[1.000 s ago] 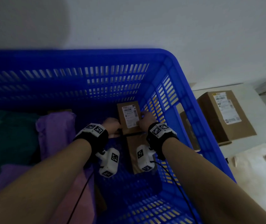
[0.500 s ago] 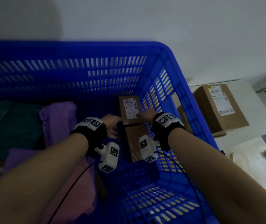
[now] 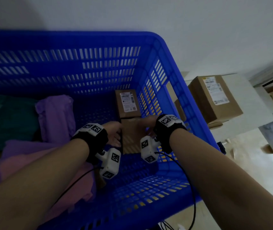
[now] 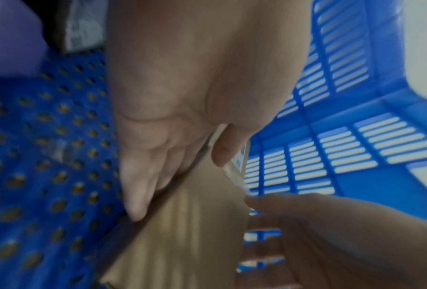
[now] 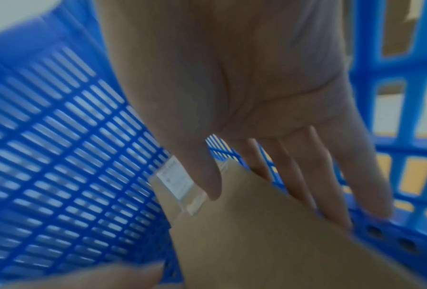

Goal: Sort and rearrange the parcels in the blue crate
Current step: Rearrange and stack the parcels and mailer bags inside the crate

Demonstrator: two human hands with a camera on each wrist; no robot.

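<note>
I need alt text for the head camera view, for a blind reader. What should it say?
Two hands, left hand and right hand, flank a plain cardboard box inside a blue crate. A labelled box lies just beyond it; purple bags lie left.

Black wristbands [image 3: 91, 141], white tag-marked camera blocks [image 3: 110, 165], seemingly black cables [image 3: 76, 181].

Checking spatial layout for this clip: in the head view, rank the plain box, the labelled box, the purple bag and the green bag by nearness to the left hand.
From the left hand:
1. Plain box, touching, at its right.
2. Labelled box, just beyond, by the crate's right wall.
3. Purple bag, to the left.
4. Green bag, far left.
</note>
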